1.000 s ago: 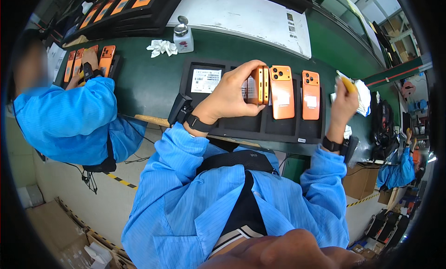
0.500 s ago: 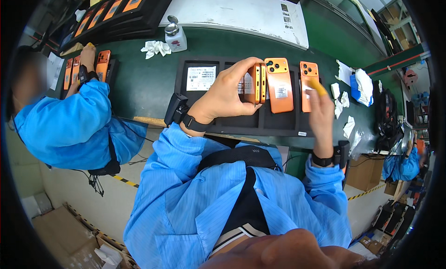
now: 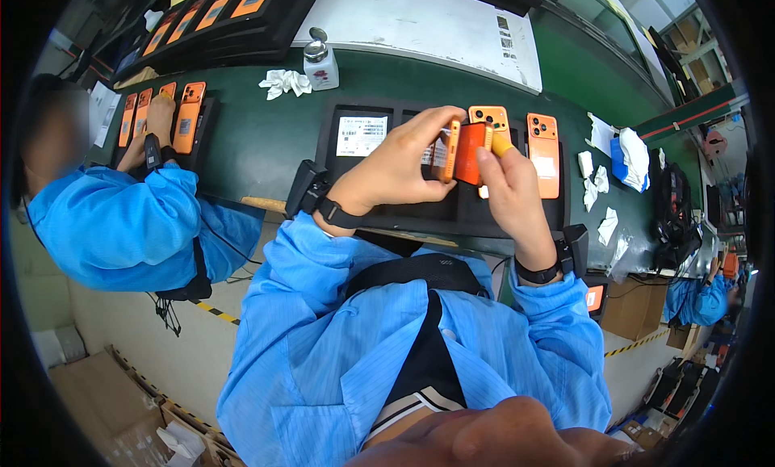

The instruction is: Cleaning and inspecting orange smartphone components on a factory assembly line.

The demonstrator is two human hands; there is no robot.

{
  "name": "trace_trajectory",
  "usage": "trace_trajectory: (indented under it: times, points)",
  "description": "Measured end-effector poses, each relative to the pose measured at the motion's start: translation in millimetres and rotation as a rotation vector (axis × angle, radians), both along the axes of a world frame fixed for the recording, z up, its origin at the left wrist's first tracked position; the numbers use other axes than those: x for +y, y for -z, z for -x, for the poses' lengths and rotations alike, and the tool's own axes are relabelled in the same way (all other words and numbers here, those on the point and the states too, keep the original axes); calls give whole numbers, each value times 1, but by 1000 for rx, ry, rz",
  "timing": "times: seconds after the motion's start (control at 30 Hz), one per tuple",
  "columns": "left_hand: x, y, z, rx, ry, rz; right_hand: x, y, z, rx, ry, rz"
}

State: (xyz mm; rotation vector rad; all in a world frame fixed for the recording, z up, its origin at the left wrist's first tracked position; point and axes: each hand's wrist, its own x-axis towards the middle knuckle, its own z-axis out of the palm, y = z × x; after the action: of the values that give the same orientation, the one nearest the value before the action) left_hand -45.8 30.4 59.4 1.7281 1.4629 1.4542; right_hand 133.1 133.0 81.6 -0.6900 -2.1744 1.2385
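Observation:
My left hand (image 3: 395, 164) is closed on an orange phone (image 3: 450, 150) stood on edge, its bottom end toward me. Close to its right, a second orange phone (image 3: 471, 156) is tilted open from the first like a book, gripped by my right hand (image 3: 510, 188). A yellow finger cot (image 3: 502, 146) covers one of my right fingertips. Behind my hands another orange phone (image 3: 488, 116) lies camera side up, partly hidden. One more orange phone (image 3: 543, 156) with a white label lies at the right end of the black tray (image 3: 379, 217).
Crumpled white tissues (image 3: 593, 184) and a blue-and-white tissue pack (image 3: 630, 159) lie on the right. A white pump bottle (image 3: 321, 67) stands at the back beside a crumpled tissue (image 3: 284, 83). On the left, a co-worker's hand (image 3: 160, 116) handles orange phones. Stacked phone trays (image 3: 266, 43) stand behind.
My right hand has come left from above the rightmost phone and taken hold of one of the two phones held together in my left hand. The two phones are now angled apart.

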Motion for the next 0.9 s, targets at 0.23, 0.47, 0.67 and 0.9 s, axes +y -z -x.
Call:
trace_trajectory:
  times: [0.23,0.47,0.67,0.9]
  points:
    - [-23,-24,31,-108,-23,-55,33,14,-35,105,206,204]
    - [-28,-15,52,720,-99,-59,13,24,11,52,82,-673]
    - [-46,17,56,1126,-51,3,-10,82,23,-146,-150,-1117]
    - [-58,52,83,1351,-25,-20,-13,90,21,-317,-190,-933]
